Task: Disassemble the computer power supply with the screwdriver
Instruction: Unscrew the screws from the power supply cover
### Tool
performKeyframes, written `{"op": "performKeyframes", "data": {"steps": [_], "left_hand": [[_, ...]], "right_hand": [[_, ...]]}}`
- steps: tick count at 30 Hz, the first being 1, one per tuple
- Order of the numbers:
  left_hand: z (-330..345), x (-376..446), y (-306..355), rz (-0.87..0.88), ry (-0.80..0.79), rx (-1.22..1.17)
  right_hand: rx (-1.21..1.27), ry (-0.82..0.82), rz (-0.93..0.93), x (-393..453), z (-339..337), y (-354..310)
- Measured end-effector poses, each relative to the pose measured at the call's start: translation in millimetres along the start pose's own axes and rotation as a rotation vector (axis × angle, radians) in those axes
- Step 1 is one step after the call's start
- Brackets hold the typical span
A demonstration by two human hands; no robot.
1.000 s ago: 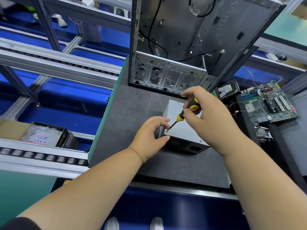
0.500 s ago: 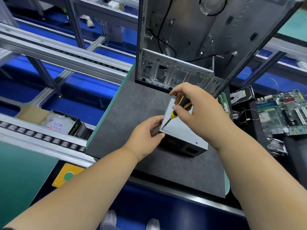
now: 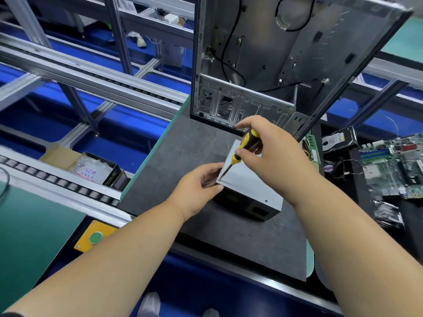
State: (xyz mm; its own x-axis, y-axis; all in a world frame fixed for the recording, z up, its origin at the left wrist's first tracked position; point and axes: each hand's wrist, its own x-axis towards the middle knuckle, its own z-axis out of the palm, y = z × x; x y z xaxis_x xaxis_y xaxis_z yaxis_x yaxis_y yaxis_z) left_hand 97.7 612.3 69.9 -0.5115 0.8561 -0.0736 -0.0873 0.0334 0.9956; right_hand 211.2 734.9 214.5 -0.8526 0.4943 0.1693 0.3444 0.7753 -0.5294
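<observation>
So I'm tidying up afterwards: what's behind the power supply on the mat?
Directly behind the power supply stands an open, gutted computer case with loose black cables inside. The right hand gripping the screwdriver covers the supply's far edge.

On a dark grey mat (image 3: pixel 199 143) sits a silver power supply (image 3: pixel 248 183). The left hand (image 3: pixel 196 188) grips its near-left corner, while the right hand (image 3: pixel 272 154) pinches a yellow-and-black screwdriver (image 3: pixel 242 149), tip set at that corner of the top. An open computer case (image 3: pixel 286 53) stands behind; a motherboard (image 3: pixel 393 165) lies at right.
</observation>
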Motion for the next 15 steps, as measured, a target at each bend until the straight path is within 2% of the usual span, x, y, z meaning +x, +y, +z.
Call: {"op": "performKeyframes", "data": {"steps": [6, 11, 15], "left_hand": [[0, 0, -2, -0.026, 0.007, -0.028], [0, 0, 4, -0.025, 0.015, -0.036], [0, -1, 8, -0.024, 0.003, -0.023]], "right_hand": [[-0.009, -0.002, -0.013, 1, 2, 0], [-0.051, -0.094, -0.138, 2, 0, -8], [-0.108, -0.073, -0.193, 9, 0, -11]]}}
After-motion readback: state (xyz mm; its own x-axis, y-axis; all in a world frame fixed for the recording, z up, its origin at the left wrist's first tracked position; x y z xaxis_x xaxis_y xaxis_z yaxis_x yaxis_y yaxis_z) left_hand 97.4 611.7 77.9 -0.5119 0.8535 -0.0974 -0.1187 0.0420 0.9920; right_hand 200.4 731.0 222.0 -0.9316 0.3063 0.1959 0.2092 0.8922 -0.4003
